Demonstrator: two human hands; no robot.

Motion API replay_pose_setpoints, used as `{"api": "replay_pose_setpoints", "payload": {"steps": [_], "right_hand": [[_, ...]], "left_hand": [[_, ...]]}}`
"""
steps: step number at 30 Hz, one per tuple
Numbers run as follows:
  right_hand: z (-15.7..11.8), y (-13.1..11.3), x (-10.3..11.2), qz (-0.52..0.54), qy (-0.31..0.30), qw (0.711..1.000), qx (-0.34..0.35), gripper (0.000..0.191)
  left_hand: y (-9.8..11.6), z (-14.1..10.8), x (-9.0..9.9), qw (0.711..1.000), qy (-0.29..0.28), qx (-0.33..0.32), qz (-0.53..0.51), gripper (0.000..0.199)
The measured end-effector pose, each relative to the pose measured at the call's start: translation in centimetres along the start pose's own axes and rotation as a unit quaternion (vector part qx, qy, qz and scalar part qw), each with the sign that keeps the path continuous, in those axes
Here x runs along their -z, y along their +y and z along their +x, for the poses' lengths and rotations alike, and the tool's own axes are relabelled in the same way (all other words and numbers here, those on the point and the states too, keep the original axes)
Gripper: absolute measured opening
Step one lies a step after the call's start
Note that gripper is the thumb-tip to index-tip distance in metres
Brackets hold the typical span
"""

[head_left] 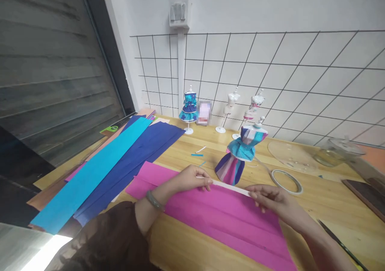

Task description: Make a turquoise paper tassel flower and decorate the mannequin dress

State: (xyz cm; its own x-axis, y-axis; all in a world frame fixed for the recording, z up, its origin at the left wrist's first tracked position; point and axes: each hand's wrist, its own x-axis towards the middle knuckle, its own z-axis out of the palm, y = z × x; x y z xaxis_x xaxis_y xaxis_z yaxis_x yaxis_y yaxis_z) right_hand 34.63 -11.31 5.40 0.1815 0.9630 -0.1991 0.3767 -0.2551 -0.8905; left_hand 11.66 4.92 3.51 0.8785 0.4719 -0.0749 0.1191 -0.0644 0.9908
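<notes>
Holding white strip (230, 187) (card (204, 113) blurred)

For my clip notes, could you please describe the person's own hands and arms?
The left hand is bare, with a round greyish bangle at the wrist and a dark brown sleeve farther up; the right hand is bare, with no sleeve showing on its forearm.

A pale wooden tabletop (327, 203) is carrying a magenta sheet (228, 215) across its near part. To the left, a navy sheet (162, 136) is lying beneath other sheets. Thin offcuts (197, 155) are resting beyond the magenta sheet. Miniature dress forms (189, 114) are standing toward the wall, one in a striped dress nearer. A tape roll (298, 188) is lying flat on the right, near a clear disc (290, 156).
</notes>
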Motion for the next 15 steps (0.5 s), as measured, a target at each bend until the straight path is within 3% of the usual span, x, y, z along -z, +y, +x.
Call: {"api": "replay_pose_setpoints", "payload": {"steps": [6,15], "right_hand": [[-0.3,-0.2,1.1,0.041,0.078,0.996,0.014,0.047],[-0.7,0.2,2.4,0.051,0.101,0.994,-0.007,0.037]], "left_hand": [[0.1,0.4,0.4,0.997,0.023,0.002,-0.076,0.036],[0.2,0.5,0.4,0.994,0.049,0.008,-0.101,0.032]]}}
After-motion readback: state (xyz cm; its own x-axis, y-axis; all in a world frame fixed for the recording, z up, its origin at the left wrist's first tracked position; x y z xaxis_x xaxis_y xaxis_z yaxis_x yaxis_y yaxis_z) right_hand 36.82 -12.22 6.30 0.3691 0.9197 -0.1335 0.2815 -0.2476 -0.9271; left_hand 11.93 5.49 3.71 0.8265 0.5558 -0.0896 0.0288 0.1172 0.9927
